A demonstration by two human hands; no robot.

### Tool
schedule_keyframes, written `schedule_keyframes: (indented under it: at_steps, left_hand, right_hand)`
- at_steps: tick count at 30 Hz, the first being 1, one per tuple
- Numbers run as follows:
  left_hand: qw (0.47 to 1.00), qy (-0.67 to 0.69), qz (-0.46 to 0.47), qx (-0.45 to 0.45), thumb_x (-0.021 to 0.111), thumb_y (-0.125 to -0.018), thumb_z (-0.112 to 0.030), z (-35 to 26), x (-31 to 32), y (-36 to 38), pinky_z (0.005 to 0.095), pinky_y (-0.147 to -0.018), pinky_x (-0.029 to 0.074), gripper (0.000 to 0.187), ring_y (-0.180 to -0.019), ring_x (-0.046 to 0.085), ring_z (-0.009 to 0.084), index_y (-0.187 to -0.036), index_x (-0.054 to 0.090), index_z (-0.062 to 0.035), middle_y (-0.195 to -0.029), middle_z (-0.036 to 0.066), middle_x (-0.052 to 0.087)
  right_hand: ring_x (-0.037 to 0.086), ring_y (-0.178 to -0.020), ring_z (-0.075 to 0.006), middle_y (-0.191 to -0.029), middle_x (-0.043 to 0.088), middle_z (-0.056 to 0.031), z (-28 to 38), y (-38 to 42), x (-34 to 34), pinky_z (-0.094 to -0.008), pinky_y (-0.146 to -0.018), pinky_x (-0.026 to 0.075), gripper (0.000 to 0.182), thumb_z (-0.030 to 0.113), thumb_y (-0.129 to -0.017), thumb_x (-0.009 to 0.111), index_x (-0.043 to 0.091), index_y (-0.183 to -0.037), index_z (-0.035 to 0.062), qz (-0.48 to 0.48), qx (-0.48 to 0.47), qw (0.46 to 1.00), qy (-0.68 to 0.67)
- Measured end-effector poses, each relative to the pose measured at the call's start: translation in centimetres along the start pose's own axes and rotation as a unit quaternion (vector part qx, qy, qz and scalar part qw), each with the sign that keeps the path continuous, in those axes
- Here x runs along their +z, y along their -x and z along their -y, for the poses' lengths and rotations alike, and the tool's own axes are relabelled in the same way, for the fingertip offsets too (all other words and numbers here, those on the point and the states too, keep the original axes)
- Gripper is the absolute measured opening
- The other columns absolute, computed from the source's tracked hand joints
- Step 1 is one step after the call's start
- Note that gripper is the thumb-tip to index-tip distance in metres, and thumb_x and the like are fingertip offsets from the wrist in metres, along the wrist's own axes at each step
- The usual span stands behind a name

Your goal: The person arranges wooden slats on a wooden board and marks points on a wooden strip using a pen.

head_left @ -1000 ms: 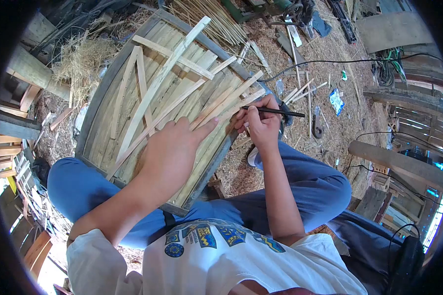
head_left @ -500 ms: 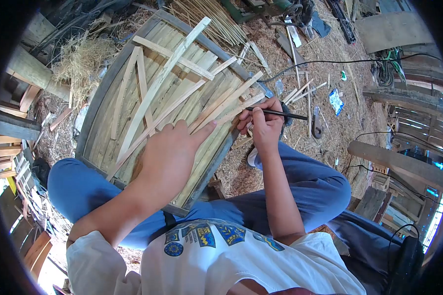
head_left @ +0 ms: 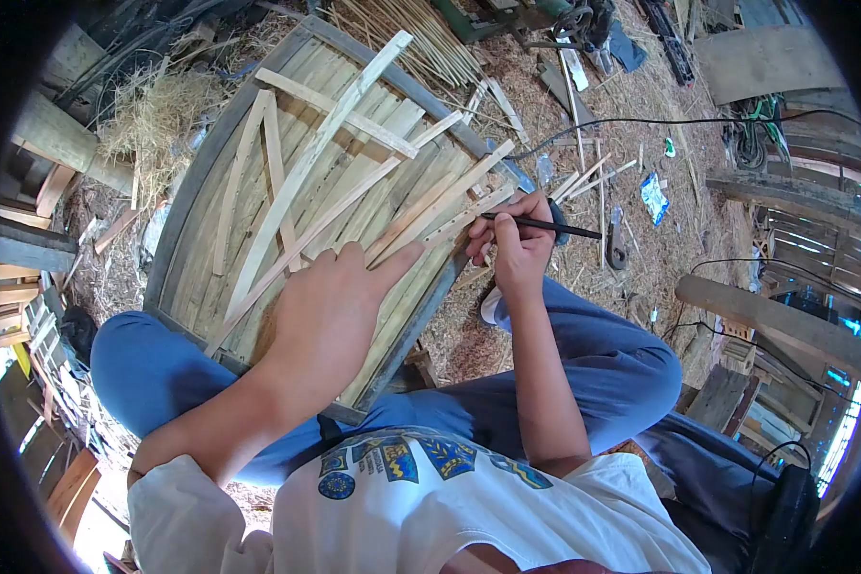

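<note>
My right hand [head_left: 517, 244] pinches a slim black pencil [head_left: 569, 229], its tip at the far end of a thin wooden strip [head_left: 464, 218]. Small dark marks run along that strip. My left hand [head_left: 325, 306] holds the strip's near part down, index finger stretched along it and the other fingers curled, partly hidden. Beneath both hands is a slatted wooden panel [head_left: 196, 244] with a dark frame, tilted across my lap. Beside the marked strip lies another light strip [head_left: 459, 189]; a longer thin strip [head_left: 340, 203] passes near my left knuckles.
Crossed wooden slats [head_left: 340, 115] lie on the panel's far part. Beyond it, thin sticks [head_left: 411, 43] are spread on a floor strewn with shavings. A black cable [head_left: 660, 121] crosses the floor at the right, near a blue-white wrapper [head_left: 653, 198] and a plank [head_left: 775, 316].
The marked strip's far end and the pencil tip have shifted slightly toward me. My left hand stays almost in place on the strip.
</note>
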State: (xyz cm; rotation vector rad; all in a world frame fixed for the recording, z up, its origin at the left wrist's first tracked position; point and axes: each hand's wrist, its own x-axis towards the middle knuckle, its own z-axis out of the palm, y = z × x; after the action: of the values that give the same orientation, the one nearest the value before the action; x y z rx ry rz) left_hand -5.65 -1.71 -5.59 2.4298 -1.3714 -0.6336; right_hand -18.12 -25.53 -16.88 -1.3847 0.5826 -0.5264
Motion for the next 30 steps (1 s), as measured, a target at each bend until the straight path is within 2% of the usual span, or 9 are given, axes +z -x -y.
schedule_keyframes:
  at_steps: [9, 12, 21, 30]
  left_hand:
    - [1.000, -0.009, -0.003, 0.013, 0.062, -0.093, 0.002, 0.30, 0.22, -0.04, 0.0494, -0.074, 0.058, 0.079, -0.081, 0.068, 0.0350, -0.163, 0.058, -0.0321, -0.093, 0.013, 0.061]
    - [1.000, -0.017, -0.005, 0.011, 0.062, -0.093, 0.002, 0.41, 0.44, -0.03, 0.0488, -0.074, 0.058, 0.079, -0.081, 0.069, 0.0346, -0.163, 0.058, -0.0335, -0.093, 0.013, 0.061]
    - [1.000, -0.017, 0.005, 0.003, 0.061, -0.095, 0.001, 0.36, 0.28, -0.08, 0.0483, -0.075, 0.059, 0.077, -0.081, 0.071, 0.0350, -0.163, 0.060, -0.0358, -0.094, 0.014, 0.062]
    - [1.000, -0.014, 0.002, 0.008, 0.061, -0.094, 0.001, 0.42, 0.25, -0.21, 0.0489, -0.075, 0.059, 0.077, -0.081, 0.071, 0.0357, -0.162, 0.060, -0.0355, -0.094, 0.014, 0.062]
  right_hand:
    - [0.074, -0.059, -0.0228, -0.084, 0.076, -0.0199, -0.13, 0.03, -0.08, -0.0327, -0.047, 0.058, 0.011, 0.002, -0.110, 0.057, 0.047, -0.111, -0.0013, 0.000, 0.006, 1.000, -0.004]
    - [0.069, -0.053, -0.0209, -0.082, 0.072, -0.0180, 0.37, 0.07, 0.47, -0.0300, -0.045, 0.053, 0.012, 0.001, -0.111, 0.054, 0.043, -0.108, 0.0053, -0.003, 0.001, 1.000, 0.022]
    - [0.069, -0.054, -0.0201, -0.083, 0.073, -0.0169, 0.33, 0.03, 0.48, -0.0293, -0.045, 0.053, 0.012, 0.004, -0.113, 0.056, 0.045, -0.108, 0.0053, 0.001, 0.011, 1.000, 0.027]
    - [0.073, -0.059, -0.0208, -0.085, 0.076, -0.0184, 0.56, -0.11, 0.30, -0.0317, -0.047, 0.059, 0.010, 0.002, -0.110, 0.058, 0.048, -0.110, -0.0008, 0.006, 0.019, 0.999, 0.029]
